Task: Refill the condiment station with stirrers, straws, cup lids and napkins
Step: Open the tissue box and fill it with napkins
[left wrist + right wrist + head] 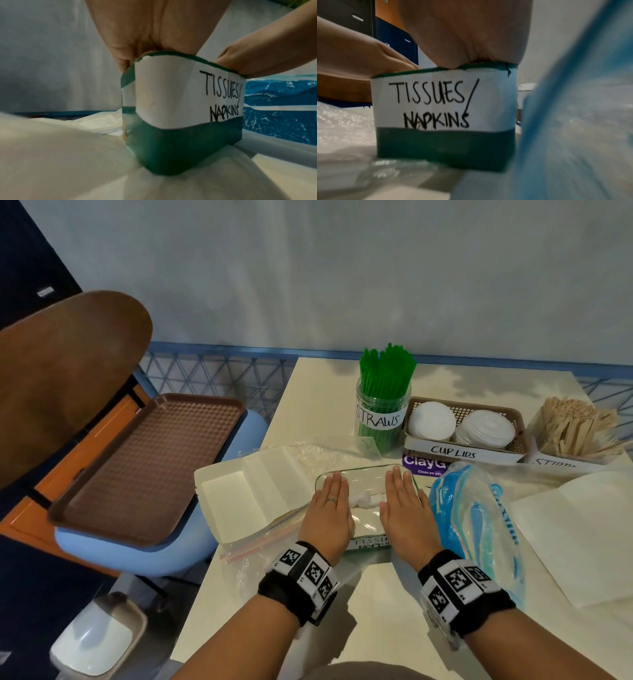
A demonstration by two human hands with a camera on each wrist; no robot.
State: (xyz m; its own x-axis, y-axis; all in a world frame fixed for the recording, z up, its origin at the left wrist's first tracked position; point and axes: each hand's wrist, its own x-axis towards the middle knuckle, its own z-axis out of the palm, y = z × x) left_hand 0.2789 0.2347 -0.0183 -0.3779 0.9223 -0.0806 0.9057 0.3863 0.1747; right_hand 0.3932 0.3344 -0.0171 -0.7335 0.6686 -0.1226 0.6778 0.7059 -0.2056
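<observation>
A green tub labelled "TISSUES / NAPKINS" (368,542) (180,142) (445,146) stands on the table near its front. White napkins (364,503) fill it. My left hand (329,505) (154,27) lies flat on the left half of the stack, fingers straight. Beside it my right hand (400,501) (471,33) lies flat on the right half in the same way. Behind stand a jar of green straws (382,412), a brown basket of white cup lids (466,426) and a box of wooden stirrers (575,429).
An open white paper box (246,491) and a clear zip bag (267,539) lie left of the tub. A blue plastic bag (479,525) and a white sheet (582,532) lie to its right. A brown tray (147,467) rests on a chair off the table's left edge.
</observation>
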